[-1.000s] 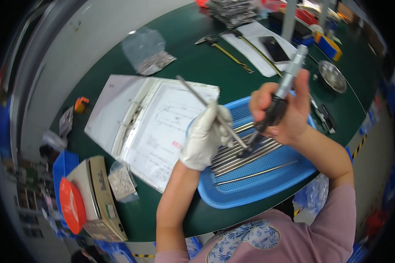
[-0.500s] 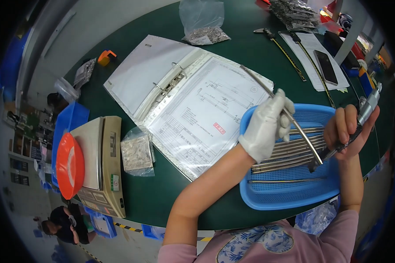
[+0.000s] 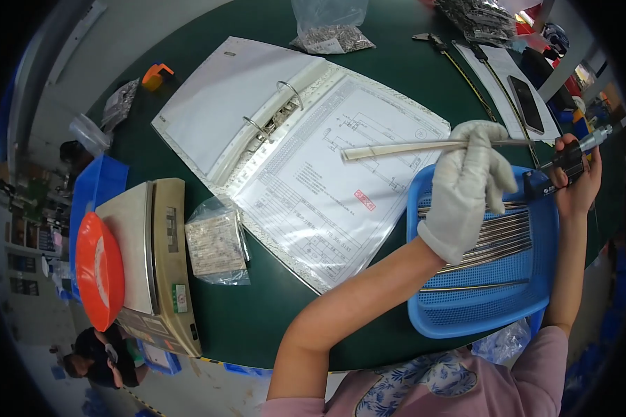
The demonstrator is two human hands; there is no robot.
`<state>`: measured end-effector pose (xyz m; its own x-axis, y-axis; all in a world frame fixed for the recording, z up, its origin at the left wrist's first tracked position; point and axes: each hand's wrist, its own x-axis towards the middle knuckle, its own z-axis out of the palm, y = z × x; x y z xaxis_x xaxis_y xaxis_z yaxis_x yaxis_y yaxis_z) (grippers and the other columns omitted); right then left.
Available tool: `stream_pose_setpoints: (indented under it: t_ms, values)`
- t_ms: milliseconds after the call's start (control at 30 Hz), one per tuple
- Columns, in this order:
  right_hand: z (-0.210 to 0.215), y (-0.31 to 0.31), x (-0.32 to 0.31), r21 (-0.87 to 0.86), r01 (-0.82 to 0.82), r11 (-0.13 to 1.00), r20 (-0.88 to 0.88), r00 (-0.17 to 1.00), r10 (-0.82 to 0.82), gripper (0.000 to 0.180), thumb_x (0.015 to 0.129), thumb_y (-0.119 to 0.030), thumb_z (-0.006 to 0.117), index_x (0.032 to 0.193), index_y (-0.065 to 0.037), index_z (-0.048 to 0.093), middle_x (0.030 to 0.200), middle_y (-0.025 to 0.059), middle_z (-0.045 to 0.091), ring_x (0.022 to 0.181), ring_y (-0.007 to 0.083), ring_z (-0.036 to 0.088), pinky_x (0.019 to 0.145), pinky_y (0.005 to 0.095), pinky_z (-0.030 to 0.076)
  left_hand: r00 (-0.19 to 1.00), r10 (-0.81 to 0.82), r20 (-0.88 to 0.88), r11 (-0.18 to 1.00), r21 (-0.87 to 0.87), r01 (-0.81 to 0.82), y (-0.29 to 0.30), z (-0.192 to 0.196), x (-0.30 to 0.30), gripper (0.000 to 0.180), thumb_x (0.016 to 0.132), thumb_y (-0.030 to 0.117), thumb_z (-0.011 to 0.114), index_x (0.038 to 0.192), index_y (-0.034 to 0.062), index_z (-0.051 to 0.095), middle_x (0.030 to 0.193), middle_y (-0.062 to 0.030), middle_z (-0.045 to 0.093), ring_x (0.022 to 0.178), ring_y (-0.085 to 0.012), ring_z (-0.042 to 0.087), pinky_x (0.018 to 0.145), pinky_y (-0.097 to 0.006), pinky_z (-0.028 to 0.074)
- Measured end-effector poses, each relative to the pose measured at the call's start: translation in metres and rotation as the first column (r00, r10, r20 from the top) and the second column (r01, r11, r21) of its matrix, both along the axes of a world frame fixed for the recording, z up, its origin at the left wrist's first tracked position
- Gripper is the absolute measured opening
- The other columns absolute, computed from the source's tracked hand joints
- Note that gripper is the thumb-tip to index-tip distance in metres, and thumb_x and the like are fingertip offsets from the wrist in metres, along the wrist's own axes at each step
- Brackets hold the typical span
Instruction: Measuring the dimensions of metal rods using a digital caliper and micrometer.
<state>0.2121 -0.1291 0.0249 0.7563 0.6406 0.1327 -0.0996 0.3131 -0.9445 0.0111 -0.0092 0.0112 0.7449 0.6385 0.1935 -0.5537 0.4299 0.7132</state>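
Observation:
My left hand [image 3: 466, 184], in a white glove, is closed around a thin metal rod [image 3: 396, 148]. The rod lies nearly level across the view, slightly smeared by motion, its left end over the open binder. In my bare right hand [image 3: 579, 191] is a micrometer [image 3: 560, 172] with a dark frame and a silver thimble. The rod's right end passes just beyond the micrometer's frame and looks apart from its jaws. Below both hands sits a blue perforated basket [image 3: 483, 328], where several similar metal rods [image 3: 497, 233] lie side by side.
An open ring binder [image 3: 306, 187] with a drawing covers the table's middle. To the left stand a weighing scale [image 3: 177, 257], an orange-red dish [image 3: 99, 271] and a bagged packet [image 3: 217, 243]. Calipers [image 3: 431, 40], a phone [image 3: 526, 104] and bagged parts [image 3: 334, 38] lie farther back.
The rod has swung from a steep slant to nearly level, its lower end leaving the micrometer. My right hand has moved away from me with the micrometer. The whole view has shifted slightly.

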Motion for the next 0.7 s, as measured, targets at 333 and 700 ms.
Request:
stream_pose_setpoints:
  t_ms: [333,700]
  values:
    - [0.011,-0.008,-0.026,0.173,-0.333,0.927,-0.211,0.907,0.365,0.052,0.086,-0.05,0.027,0.086,-0.003,0.05,0.078,0.0088,0.051,0.036,0.0113,0.038,0.03,0.0207,0.029,0.969,0.189,-0.159,0.909,0.401,-0.111,-0.012,-0.014,0.012,0.016,0.086,0.015,0.051,0.09,0.0046,0.041,0.076,-0.0068,0.051,0.061,-0.0126,0.047,0.057,-0.027,0.042]
    - [0.027,-0.011,-0.071,0.403,-0.534,0.743,-0.227,0.728,0.647,0.065,0.085,-0.057,0.019,0.077,0.001,0.048,0.07,0.0159,0.05,0.035,0.0128,0.037,0.028,0.0204,0.032,0.925,0.27,-0.268,0.82,0.568,-0.075,-0.014,-0.015,0.005,0.019,0.084,0.01,0.053,0.085,0.0047,0.035,0.083,-0.0077,0.052,0.072,-0.01,0.047,0.065,-0.024,0.043]
